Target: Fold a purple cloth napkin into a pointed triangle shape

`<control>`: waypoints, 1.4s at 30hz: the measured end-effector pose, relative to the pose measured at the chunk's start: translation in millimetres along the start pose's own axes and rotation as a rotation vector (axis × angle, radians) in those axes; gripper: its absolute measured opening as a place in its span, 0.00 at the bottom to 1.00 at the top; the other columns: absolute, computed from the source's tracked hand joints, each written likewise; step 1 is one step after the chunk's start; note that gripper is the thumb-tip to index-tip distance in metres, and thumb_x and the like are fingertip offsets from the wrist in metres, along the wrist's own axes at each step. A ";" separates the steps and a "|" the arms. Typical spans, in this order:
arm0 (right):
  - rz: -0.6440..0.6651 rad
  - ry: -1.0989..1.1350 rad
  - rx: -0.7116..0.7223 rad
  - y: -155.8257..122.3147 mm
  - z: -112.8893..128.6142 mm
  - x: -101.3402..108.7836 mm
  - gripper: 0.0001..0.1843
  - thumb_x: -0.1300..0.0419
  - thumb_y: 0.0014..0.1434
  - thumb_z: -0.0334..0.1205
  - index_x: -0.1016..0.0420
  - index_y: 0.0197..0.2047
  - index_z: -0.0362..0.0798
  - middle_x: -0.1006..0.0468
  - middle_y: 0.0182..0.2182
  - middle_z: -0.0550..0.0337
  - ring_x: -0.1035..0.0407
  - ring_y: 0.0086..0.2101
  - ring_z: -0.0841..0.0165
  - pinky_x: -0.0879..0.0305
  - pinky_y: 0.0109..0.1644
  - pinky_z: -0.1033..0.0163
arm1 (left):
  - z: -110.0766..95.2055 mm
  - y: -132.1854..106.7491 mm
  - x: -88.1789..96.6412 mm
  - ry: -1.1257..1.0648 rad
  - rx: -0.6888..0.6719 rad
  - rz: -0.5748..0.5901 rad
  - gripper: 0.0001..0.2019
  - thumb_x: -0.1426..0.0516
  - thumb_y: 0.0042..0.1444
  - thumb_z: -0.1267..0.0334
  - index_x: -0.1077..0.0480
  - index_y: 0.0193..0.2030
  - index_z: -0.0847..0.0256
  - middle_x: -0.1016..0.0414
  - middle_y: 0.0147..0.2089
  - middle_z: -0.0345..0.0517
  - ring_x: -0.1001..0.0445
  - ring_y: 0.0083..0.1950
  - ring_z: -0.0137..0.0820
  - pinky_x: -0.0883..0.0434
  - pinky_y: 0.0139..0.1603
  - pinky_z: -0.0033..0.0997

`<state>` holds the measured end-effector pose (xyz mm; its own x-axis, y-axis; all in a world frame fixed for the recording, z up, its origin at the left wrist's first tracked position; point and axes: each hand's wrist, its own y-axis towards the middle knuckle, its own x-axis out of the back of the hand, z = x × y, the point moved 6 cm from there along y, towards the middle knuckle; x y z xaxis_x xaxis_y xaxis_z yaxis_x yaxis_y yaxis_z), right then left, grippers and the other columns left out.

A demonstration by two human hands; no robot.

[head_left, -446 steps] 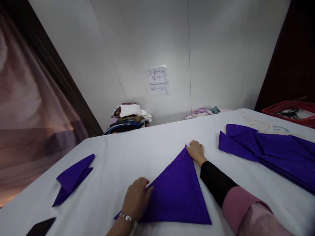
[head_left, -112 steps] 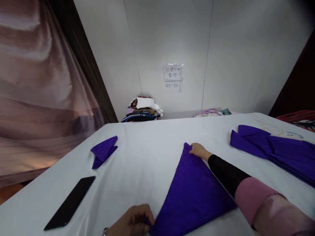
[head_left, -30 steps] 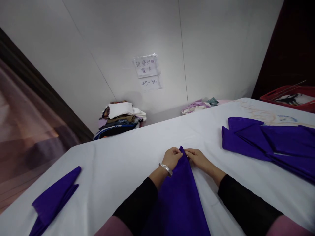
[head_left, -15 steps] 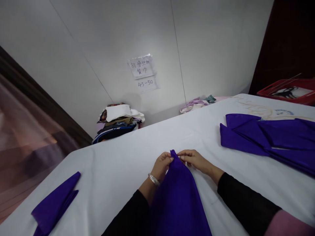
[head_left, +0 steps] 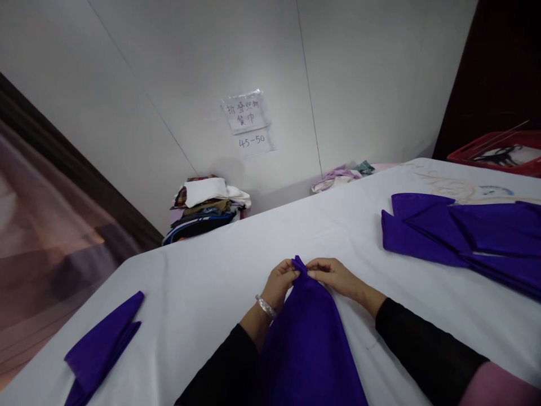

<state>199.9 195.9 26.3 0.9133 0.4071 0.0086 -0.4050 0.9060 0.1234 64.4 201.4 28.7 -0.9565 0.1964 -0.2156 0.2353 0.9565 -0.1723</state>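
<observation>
A purple cloth napkin (head_left: 313, 344) stretches from the near edge of the view up to a gathered, narrow tip. My left hand (head_left: 282, 282), with a silver bangle at the wrist, pinches that tip from the left. On the other side my right hand (head_left: 332, 276) is closed on the same tip, thumb and fingers pressed to the fabric. The napkin widens towards me, and its lower end runs out of view. To the left lies a folded purple napkin (head_left: 99, 352), pointed at its upper end.
Several purple napkins (head_left: 439, 231) lie overlapping at the right of the white-covered table (head_left: 203, 304). Behind the table are a stack of folded clothes (head_left: 205, 208) and a crumpled lilac cloth (head_left: 338, 177). A red basket (head_left: 499, 163) is at the far right. Paper signs (head_left: 249, 121) hang on the wall.
My right thumb and fingers have closed in on the napkin's tip, where they were more apart before. My left hand keeps its pinch. The whole view has shifted slightly.
</observation>
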 end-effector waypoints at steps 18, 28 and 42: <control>-0.193 0.067 -0.033 6.0 -10.8 15.5 0.15 0.44 0.54 0.50 0.26 0.35 0.47 0.28 0.27 0.62 0.37 0.27 0.71 0.41 0.31 0.66 | -8.0 21.3 -20.7 0.202 -0.088 0.030 0.14 0.37 0.40 0.54 0.29 0.27 0.63 0.29 0.24 0.36 0.35 0.26 0.24 0.37 0.31 0.26; -0.291 0.103 -0.056 7.9 -18.8 18.7 0.14 0.39 0.47 0.50 0.28 0.27 0.47 0.30 0.22 0.64 0.38 0.25 0.71 0.42 0.30 0.64 | -6.4 31.7 -15.4 0.276 -0.118 0.006 0.13 0.37 0.41 0.59 0.29 0.33 0.62 0.27 0.29 0.40 0.31 0.31 0.26 0.34 0.35 0.28; -0.294 0.163 -0.177 4.2 -26.0 18.0 0.17 0.39 0.48 0.54 0.30 0.29 0.47 0.34 0.20 0.67 0.44 0.20 0.75 0.49 0.23 0.68 | 13.0 31.8 -8.1 0.422 0.042 0.036 0.08 0.39 0.42 0.60 0.32 0.24 0.62 0.31 0.21 0.35 0.35 0.23 0.24 0.37 0.28 0.27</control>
<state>213.5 210.1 1.2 0.9788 0.1266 -0.1610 -0.1402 0.9872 -0.0765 81.9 227.4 12.4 -0.9323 0.3085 0.1885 0.2679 0.9397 -0.2126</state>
